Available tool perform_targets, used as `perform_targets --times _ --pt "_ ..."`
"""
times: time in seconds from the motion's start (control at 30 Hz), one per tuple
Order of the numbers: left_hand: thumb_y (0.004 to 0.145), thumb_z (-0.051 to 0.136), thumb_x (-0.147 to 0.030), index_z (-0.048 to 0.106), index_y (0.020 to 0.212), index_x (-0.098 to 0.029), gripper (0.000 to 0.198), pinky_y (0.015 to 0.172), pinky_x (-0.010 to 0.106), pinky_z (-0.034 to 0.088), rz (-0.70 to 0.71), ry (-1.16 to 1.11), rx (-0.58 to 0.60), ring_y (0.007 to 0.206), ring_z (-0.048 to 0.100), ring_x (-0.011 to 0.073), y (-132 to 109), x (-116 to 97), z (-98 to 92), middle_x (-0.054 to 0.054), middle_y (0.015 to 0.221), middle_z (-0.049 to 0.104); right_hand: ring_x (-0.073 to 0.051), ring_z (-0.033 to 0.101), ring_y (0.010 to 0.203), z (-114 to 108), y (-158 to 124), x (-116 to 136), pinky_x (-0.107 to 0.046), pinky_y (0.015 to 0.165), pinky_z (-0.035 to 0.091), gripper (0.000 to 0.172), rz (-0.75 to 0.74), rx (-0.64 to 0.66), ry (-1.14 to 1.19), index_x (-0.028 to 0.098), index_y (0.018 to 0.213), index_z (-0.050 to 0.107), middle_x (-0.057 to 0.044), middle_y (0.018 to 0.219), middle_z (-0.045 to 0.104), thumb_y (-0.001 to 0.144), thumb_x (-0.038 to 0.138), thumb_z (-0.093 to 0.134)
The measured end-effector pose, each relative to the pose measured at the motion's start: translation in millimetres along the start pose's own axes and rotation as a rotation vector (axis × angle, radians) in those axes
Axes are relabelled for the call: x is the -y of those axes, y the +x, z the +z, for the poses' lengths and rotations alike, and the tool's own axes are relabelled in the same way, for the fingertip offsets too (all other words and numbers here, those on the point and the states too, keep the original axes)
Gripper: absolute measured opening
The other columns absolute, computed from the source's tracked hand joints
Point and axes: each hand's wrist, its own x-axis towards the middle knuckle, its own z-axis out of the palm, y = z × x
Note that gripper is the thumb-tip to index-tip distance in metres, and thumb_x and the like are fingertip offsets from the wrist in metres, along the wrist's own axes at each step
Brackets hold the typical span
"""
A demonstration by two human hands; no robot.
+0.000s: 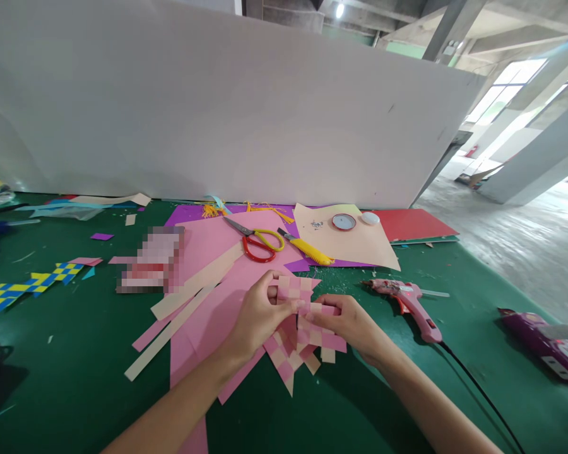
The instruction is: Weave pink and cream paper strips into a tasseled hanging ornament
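Between my two hands is a woven paper piece (291,354), a check of pink and cream strips with loose pointed ends hanging down. My left hand (264,310) pinches its upper left part between thumb and fingers. On the right side, my right hand (346,320) grips another checked section, thumb in front. Both hands are closed on the paper, just above the green table. Pink paper sheets (208,321) lie under and beside my left hand, with long cream strips (175,331) across them. Beyond the hands rest red-and-yellow-handled scissors (258,243) and a yellow utility knife (307,248).
A pink glue gun (409,301) with a black cord lies at right, a purple tool (544,343) farther right. Behind are a cream sheet (373,246) with a round lid (343,222), and a white panel (227,113). A blue-yellow woven strip (33,282) lies left.
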Motion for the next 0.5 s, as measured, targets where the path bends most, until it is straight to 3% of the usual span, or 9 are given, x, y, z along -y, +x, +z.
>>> perform_targets --times 0.17,0.37,0.5 --pt "0.075 0.066 -0.029 0.054 0.104 -0.021 0.033 0.061 0.024 0.049 0.019 0.034 0.001 0.076 0.064 0.0177 1.6 1.8 -2.1 0.0 0.078 0.067 -0.008 0.03 0.058 1.3 -0.3 0.3 -0.023 0.051 0.021 0.032 -0.028 0.002 0.095 0.016 0.067 0.057 0.005 0.061 0.037 0.073 0.045 0.067" --pt "0.074 0.066 -0.027 0.056 0.091 -0.02 0.021 0.056 0.022 0.043 0.029 0.1 0.142 0.068 0.06 0.0162 2.2 1.5 -4.4 -0.001 0.074 0.064 -0.008 0.029 0.056 2.0 0.3 -1.0 -0.023 0.049 0.021 0.03 -0.037 -0.043 0.099 0.016 0.068 0.057 0.005 0.06 0.038 0.076 0.044 0.064" --pt "0.073 0.067 -0.026 0.055 0.082 -0.019 0.016 0.051 0.021 0.04 0.023 0.116 0.085 0.059 0.055 0.0129 1.5 -1.6 -3.9 -0.003 0.066 0.06 -0.008 0.031 0.058 -0.9 -0.7 -0.5 -0.023 0.05 0.023 0.03 -0.055 -0.034 0.087 0.016 0.07 0.058 0.005 0.062 0.039 0.076 0.044 0.065"
